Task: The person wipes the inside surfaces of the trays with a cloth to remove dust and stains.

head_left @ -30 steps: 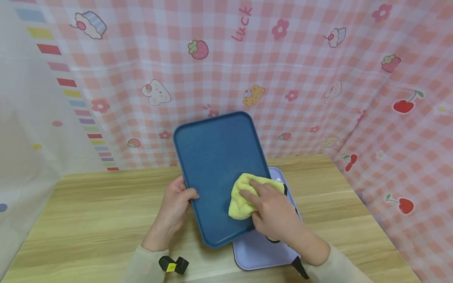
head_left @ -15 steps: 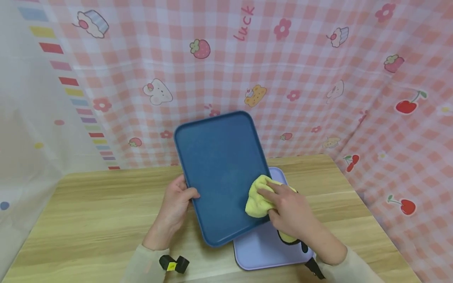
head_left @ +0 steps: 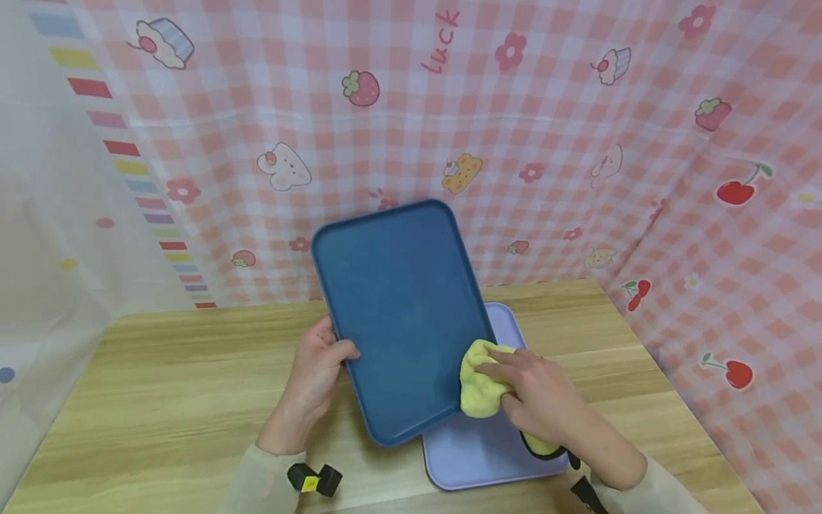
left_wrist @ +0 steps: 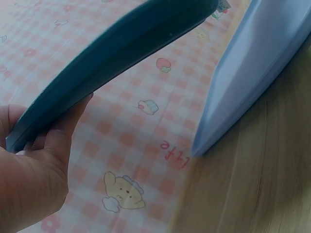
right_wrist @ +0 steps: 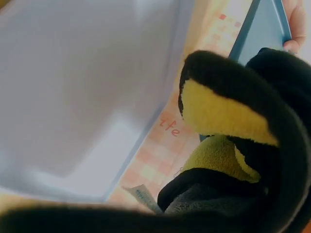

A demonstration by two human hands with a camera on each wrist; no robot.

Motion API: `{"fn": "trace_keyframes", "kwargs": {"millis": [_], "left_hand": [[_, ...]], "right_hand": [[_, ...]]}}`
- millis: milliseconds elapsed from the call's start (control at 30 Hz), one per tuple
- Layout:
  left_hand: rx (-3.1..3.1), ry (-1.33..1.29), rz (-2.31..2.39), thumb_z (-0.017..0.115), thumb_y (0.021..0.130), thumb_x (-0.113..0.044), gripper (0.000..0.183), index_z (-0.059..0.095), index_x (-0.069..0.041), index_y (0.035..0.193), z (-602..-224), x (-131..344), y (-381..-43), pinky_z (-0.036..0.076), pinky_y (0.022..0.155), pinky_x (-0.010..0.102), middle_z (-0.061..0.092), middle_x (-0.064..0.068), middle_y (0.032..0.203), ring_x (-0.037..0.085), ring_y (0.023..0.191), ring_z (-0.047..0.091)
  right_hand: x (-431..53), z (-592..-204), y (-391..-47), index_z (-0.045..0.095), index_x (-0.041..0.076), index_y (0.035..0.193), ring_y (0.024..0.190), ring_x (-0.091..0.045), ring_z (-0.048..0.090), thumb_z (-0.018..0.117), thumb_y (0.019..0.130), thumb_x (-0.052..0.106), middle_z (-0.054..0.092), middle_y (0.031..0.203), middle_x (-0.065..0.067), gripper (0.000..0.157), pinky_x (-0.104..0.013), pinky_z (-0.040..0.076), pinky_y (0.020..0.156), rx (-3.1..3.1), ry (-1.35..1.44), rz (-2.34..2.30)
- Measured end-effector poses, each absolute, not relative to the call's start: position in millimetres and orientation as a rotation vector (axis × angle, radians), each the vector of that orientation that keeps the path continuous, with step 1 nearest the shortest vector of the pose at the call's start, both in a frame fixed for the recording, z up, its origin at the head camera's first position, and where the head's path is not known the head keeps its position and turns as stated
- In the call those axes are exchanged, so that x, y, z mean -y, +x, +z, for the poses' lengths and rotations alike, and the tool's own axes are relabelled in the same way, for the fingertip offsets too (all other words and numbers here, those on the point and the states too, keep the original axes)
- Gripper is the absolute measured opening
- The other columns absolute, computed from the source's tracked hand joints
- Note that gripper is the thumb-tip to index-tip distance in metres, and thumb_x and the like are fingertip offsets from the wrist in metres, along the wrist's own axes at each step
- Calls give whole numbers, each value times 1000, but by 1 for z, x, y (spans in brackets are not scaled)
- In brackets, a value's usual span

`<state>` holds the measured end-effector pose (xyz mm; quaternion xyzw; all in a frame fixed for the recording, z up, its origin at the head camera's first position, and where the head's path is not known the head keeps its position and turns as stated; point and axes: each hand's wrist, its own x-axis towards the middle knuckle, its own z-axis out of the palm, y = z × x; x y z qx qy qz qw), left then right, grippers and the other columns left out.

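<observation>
A dark blue rectangular tray (head_left: 398, 314) is held up at a tilt over the table. My left hand (head_left: 317, 368) grips its left edge, thumb on the inner face and fingers behind, as the left wrist view also shows on the tray (left_wrist: 121, 48). My right hand (head_left: 546, 396) holds a bunched yellow cloth (head_left: 481, 382) at the tray's lower right corner. In the right wrist view the cloth (right_wrist: 223, 109) shows its black edging, a grey side and a small tag, and it hides the right fingers. A lilac tray (head_left: 475, 457) lies on the table, partly behind the blue one.
The wooden table (head_left: 193, 385) runs back to a pink checked curtain (head_left: 385, 128) with cartoon prints. A second checked curtain side (head_left: 726, 271) borders the right. Near the left sleeve is a black wrist device (head_left: 315, 480) with a yellow label.
My right hand has slid the yellow cloth to the right and down, from the blue tray's lower middle to its lower right corner. The left hand and tray stay nearly still.
</observation>
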<state>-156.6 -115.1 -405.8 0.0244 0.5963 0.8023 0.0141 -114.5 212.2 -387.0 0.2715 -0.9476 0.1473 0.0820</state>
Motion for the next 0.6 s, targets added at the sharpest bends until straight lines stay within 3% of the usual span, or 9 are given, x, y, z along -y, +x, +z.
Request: {"fn": "trace_keyframes", "kwargs": {"millis": [133,333,600], "left_hand": [[-1854,79,2496,47,74,20,62,58,13,135,-405,116,-157,59,80,30,71,18,125,18,101,72],[-1860,90,2499,48,74,20,62,58,13,135,-404,117,-157,58,83,30,71,18,125,18,104,71],[-1891,77,2485,49,73,19,60,60,13,132,-405,117,-157,58,82,30,75,15,118,18,103,71]], "right_hand": [[-216,-388,-114,80,14,118,106,-28,68,63,76,-3,73,128,-11,49,-27,44,63,2821,882,415],[-216,-392,-115,81,16,115,108,-26,69,64,71,-5,75,124,-6,52,-40,59,74,2727,1050,389],[-203,-398,-113,82,15,110,103,-24,71,62,66,-7,76,116,-6,53,-40,61,78,2581,1234,373]]}}
